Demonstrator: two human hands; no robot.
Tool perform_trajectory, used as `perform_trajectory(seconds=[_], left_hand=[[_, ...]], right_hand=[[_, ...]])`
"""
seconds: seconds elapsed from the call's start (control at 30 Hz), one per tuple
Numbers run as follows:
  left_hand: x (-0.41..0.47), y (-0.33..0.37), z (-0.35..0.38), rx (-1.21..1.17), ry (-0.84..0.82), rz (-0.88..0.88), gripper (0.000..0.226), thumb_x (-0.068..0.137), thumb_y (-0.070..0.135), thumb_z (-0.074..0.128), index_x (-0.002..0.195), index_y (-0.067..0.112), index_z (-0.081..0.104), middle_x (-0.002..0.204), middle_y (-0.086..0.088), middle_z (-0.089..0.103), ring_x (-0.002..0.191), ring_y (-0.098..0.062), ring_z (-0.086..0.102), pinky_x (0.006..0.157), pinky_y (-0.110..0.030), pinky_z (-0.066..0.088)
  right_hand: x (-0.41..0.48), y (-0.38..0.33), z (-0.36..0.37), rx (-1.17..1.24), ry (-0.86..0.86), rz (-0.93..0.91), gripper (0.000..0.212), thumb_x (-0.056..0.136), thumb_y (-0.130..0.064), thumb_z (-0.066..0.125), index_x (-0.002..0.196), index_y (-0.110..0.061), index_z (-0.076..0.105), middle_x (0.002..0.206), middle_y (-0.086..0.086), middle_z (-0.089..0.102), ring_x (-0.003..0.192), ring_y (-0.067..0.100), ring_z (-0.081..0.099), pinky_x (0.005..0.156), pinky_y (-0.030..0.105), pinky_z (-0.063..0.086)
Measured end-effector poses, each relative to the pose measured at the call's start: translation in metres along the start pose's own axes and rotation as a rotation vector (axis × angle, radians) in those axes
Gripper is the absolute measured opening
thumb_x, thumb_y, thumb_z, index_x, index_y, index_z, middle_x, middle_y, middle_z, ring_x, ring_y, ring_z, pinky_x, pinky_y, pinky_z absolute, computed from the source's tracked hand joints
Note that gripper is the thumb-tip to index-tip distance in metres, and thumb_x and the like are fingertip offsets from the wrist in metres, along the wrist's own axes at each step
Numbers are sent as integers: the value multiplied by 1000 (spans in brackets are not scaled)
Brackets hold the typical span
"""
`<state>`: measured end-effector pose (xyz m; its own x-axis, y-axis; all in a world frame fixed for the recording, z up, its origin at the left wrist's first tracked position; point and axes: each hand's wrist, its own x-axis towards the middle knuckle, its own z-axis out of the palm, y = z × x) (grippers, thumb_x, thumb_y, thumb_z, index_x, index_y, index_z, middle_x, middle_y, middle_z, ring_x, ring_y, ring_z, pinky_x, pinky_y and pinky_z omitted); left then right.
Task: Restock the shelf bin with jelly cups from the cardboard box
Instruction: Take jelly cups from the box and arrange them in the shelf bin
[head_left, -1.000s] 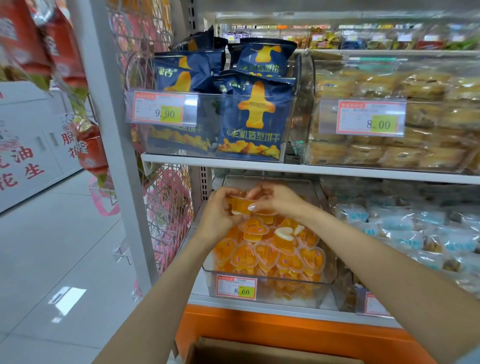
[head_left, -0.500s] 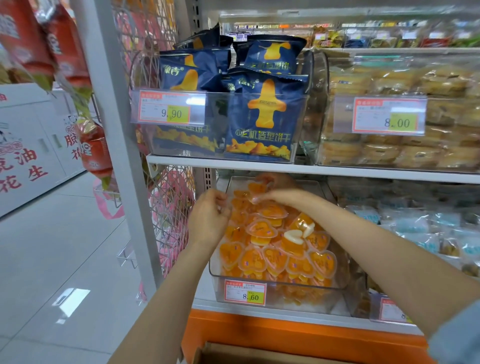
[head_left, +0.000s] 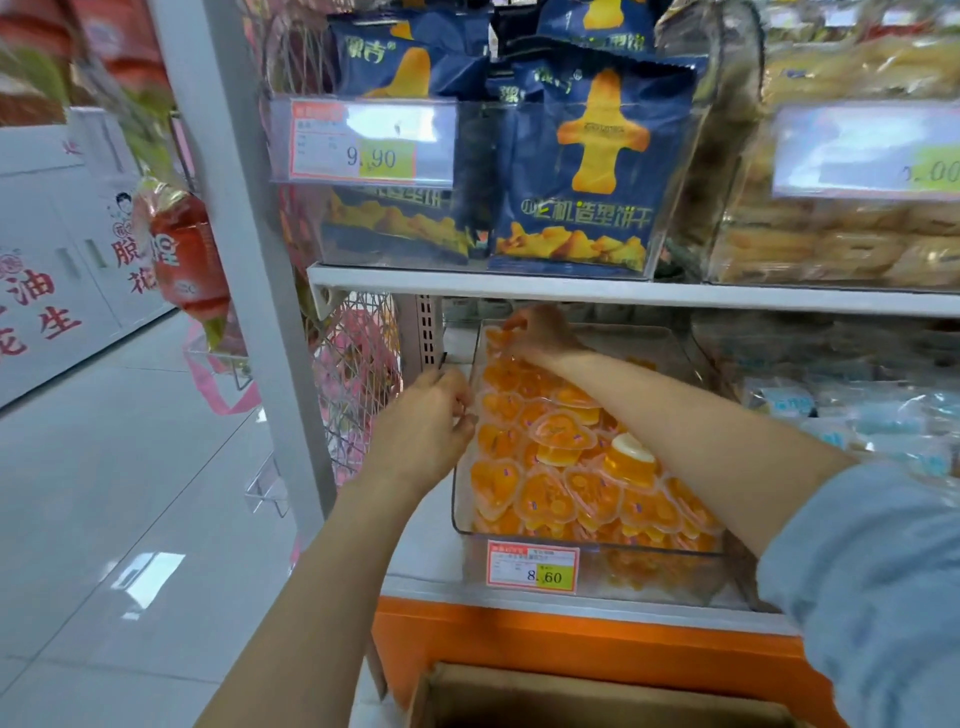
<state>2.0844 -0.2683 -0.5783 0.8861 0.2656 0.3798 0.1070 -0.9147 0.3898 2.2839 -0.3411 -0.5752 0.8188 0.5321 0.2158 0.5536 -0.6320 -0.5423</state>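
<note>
A clear shelf bin with an 8.60 price tag sits on the lower shelf, filled with several orange heart-shaped jelly cups. My right hand reaches under the upper shelf to the bin's back left corner, and its fingers pinch an orange jelly cup there. Beside the bin's left rim is my left hand, its back toward me and its fingers loosely curled, with nothing visible in them. The open top of the cardboard box shows at the bottom edge, below the orange shelf base.
The upper shelf board hangs low over the bin's back. Above it stand bins of blue biscuit bags and pastries. A white upright and a wire rack stand left of the bin; packaged snacks lie to its right.
My right hand moved from the middle of the bin to its back left corner, carrying a cup. The left hand let go and drew back to the bin's left rim.
</note>
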Motion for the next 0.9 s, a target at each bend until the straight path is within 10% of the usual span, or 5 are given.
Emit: perform_trajectory(seconds=[0.47, 0.7, 0.9], left_hand=[[0, 9, 2, 1, -58, 1, 21, 90, 19, 56, 109, 13, 57, 112, -5, 51, 103, -23, 54, 79, -36, 48], [0, 25, 5, -38, -42, 60, 18, 88, 21, 59, 106, 17, 59, 110, 1, 56, 99, -19, 55, 77, -32, 46], [3, 44, 20, -56, -144, 66, 37, 87, 43, 58, 114, 17, 54, 115, 1, 54, 97, -19, 56, 74, -32, 43]], right_hand=[[-22, 4, -35, -59, -73, -34, 44, 84, -30, 70, 122, -13, 56, 117, 3, 57, 107, 18, 55, 78, 20, 40], [-67, 36, -97, -19, -709, -100, 50, 87, -9, 64, 126, -34, 48, 140, -4, 39, 125, 13, 40, 103, 29, 36], [-78, 40, -89, -161, -567, -137, 43, 86, -29, 68, 127, -30, 55, 135, -6, 48, 115, 11, 49, 95, 21, 41]])
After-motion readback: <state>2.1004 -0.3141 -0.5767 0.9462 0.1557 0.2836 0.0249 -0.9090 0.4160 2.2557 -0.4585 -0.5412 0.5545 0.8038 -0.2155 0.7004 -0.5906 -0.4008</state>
